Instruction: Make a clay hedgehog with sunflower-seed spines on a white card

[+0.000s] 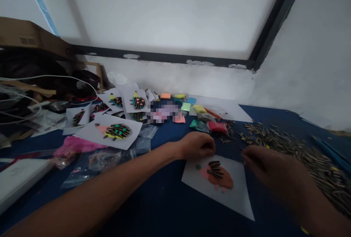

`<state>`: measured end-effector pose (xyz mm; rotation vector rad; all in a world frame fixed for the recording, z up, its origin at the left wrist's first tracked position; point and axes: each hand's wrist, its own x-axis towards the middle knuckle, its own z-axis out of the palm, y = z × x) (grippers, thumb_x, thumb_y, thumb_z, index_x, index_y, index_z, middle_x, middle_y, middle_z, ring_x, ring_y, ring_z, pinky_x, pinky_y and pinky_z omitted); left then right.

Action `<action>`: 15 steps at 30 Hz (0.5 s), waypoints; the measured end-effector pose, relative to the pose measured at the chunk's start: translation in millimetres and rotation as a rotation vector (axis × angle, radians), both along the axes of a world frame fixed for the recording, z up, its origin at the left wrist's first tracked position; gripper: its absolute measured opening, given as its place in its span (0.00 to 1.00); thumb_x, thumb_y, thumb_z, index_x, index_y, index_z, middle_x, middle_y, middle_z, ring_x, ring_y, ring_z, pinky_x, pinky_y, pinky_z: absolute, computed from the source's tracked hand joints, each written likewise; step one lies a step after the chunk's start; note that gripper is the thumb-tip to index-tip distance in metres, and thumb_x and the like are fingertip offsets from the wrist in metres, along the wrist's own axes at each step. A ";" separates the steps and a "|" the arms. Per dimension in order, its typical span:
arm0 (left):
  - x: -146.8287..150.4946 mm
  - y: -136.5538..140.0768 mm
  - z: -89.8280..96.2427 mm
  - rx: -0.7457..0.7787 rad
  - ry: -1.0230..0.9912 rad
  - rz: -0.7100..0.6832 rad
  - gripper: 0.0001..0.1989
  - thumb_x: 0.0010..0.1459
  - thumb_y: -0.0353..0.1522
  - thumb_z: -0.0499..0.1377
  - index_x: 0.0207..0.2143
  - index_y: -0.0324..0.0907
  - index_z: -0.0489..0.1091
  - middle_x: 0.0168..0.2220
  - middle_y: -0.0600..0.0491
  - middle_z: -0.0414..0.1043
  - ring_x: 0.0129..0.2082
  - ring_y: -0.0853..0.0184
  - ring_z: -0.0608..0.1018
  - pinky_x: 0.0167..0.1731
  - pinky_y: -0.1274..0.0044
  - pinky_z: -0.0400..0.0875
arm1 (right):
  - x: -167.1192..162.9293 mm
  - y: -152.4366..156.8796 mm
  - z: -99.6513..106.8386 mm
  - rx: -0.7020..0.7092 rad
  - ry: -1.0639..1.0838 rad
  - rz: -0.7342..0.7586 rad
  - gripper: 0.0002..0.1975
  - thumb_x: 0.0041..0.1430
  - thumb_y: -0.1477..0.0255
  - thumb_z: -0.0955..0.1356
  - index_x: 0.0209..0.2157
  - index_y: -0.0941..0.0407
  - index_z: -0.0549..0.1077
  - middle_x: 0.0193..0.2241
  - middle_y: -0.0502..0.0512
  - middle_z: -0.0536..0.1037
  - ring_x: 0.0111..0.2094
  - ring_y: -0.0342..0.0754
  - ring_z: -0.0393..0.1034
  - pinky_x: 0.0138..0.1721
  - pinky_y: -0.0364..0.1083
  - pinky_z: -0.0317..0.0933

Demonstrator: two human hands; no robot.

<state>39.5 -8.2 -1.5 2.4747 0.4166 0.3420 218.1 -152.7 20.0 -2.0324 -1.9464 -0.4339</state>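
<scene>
A white paper sheet [233, 202] lies on the blue table with a hedgehog figure of modelling clay on it. Its brown clay body [226, 182] carries several striped sunflower seeds [215, 170] stuck in as spines, and a green dot marks the nose. My left hand [197, 146] is curled closed at the sheet's top left edge; what its fingers hold, if anything, is hidden. Over the right edge of the paper, my right hand [264, 162] is blurred, its fingertips drawn together. A tiny dark speck shows at those fingertips, too small to name.
Loose sunflower seeds [290, 147] spread across the right side. Behind the hands are clay packets, including a red packet [217, 127] and a yellow block [199, 109]. Finished hedgehog sheets [131, 144], plastic bags [82, 173] and a white box [24, 178] occupy the left. A wall stands behind.
</scene>
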 end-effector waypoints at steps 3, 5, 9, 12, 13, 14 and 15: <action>-0.4 -0.4 1.9 -0.001 0.007 -0.006 0.03 0.54 0.25 0.58 0.32 0.36 0.72 0.32 0.52 0.73 0.30 0.72 0.72 0.29 0.83 0.62 | 18.2 4.3 -3.8 -0.107 -0.041 -0.095 0.12 0.57 0.66 0.62 0.31 0.50 0.76 0.30 0.51 0.79 0.25 0.48 0.73 0.20 0.43 0.55; -0.5 -0.2 2.3 -0.004 0.007 -0.009 0.03 0.54 0.25 0.59 0.32 0.36 0.72 0.33 0.52 0.73 0.31 0.72 0.72 0.30 0.82 0.63 | 23.0 6.1 -6.1 -0.164 -0.038 -0.117 0.12 0.57 0.68 0.62 0.32 0.49 0.78 0.33 0.52 0.79 0.28 0.49 0.74 0.23 0.44 0.58; -0.3 0.7 1.4 -0.014 0.000 -0.010 0.03 0.54 0.25 0.58 0.32 0.35 0.72 0.32 0.52 0.73 0.30 0.72 0.72 0.30 0.82 0.63 | 23.3 7.6 -8.9 -0.256 -0.015 -0.092 0.15 0.57 0.72 0.61 0.35 0.49 0.79 0.37 0.53 0.78 0.31 0.49 0.75 0.26 0.45 0.62; -0.3 0.8 1.0 -0.015 -0.001 -0.014 0.03 0.54 0.25 0.58 0.32 0.36 0.72 0.32 0.52 0.73 0.31 0.72 0.72 0.30 0.82 0.63 | 24.0 6.9 -9.8 -0.281 -0.016 -0.051 0.17 0.58 0.75 0.61 0.37 0.47 0.79 0.38 0.54 0.77 0.31 0.48 0.74 0.29 0.45 0.63; -0.3 0.7 1.1 -0.015 0.001 -0.013 0.03 0.54 0.25 0.58 0.32 0.36 0.72 0.32 0.52 0.73 0.31 0.72 0.72 0.30 0.82 0.63 | 24.5 6.5 -9.9 -0.285 -0.023 -0.030 0.17 0.57 0.75 0.61 0.36 0.47 0.79 0.38 0.54 0.77 0.31 0.47 0.74 0.30 0.45 0.63; -0.3 0.5 1.2 -0.016 0.004 -0.011 0.03 0.54 0.25 0.58 0.32 0.36 0.72 0.32 0.52 0.73 0.31 0.72 0.72 0.29 0.82 0.63 | 24.9 6.2 -10.0 -0.285 -0.031 -0.010 0.16 0.57 0.76 0.61 0.35 0.47 0.79 0.38 0.54 0.77 0.31 0.47 0.74 0.30 0.45 0.63; -0.3 0.3 1.4 -0.018 0.006 -0.010 0.03 0.54 0.25 0.58 0.32 0.36 0.72 0.32 0.52 0.73 0.31 0.72 0.72 0.29 0.82 0.63 | 25.2 6.1 -10.1 -0.283 -0.038 0.006 0.16 0.57 0.76 0.61 0.34 0.48 0.79 0.37 0.54 0.77 0.31 0.47 0.74 0.30 0.45 0.63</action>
